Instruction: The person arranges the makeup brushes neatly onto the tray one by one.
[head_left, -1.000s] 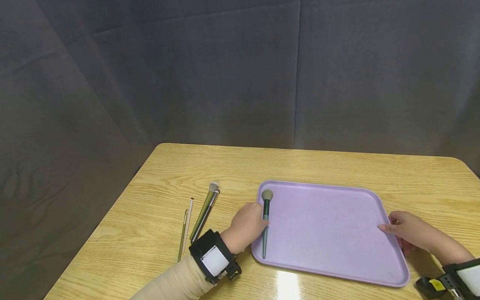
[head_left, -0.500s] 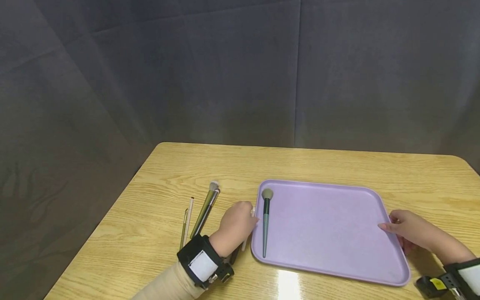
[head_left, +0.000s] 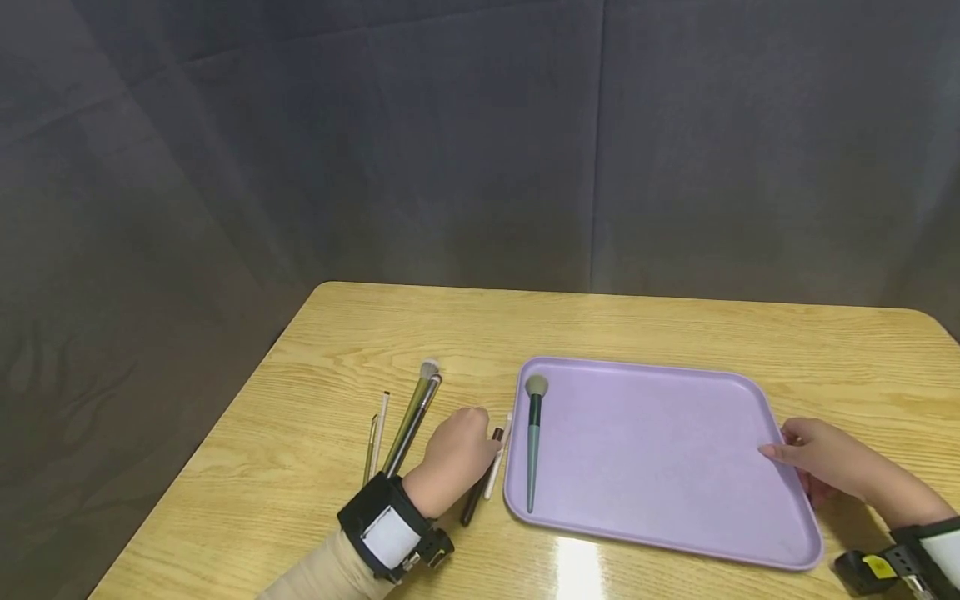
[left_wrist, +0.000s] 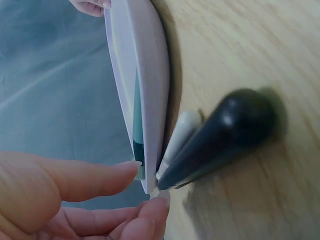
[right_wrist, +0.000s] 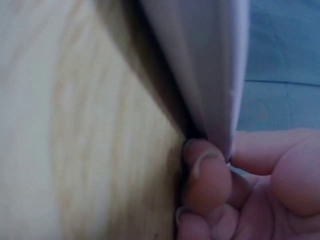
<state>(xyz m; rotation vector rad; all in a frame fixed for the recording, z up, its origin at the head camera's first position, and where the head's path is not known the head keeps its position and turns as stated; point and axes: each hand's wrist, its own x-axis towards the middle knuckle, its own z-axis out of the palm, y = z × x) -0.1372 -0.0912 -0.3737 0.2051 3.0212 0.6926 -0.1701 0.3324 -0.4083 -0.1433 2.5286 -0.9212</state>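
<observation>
My left hand [head_left: 459, 446] is left of the lilac tray [head_left: 652, 467], over a dark-handled makeup brush [head_left: 474, 498] on the table. In the left wrist view, its thumb and fingers are parted, fingertips right at the far end of the dark brush [left_wrist: 220, 137]. A slim white brush [head_left: 493, 471] lies between the dark one and the tray. Inside the tray, along its left side, rests a green-handled makeup brush [head_left: 533, 450] with a fluffy head. My right hand [head_left: 813, 458] grips the tray's right rim, thumb on top and fingers curled beneath, as the right wrist view confirms.
Left of my left hand lie several more makeup brushes: an olive one [head_left: 408, 417] beside a dark silver-collared one [head_left: 417, 425], a thin pale one [head_left: 380, 433] and a thin gold one [head_left: 370, 450]. A dark curtain [head_left: 480, 150] hangs behind the wooden table [head_left: 262, 500].
My left hand has drawn back leftward from the green-handled brush and the tray's left rim, uncovering the dark and white brushes. My right hand keeps its grip on the tray.
</observation>
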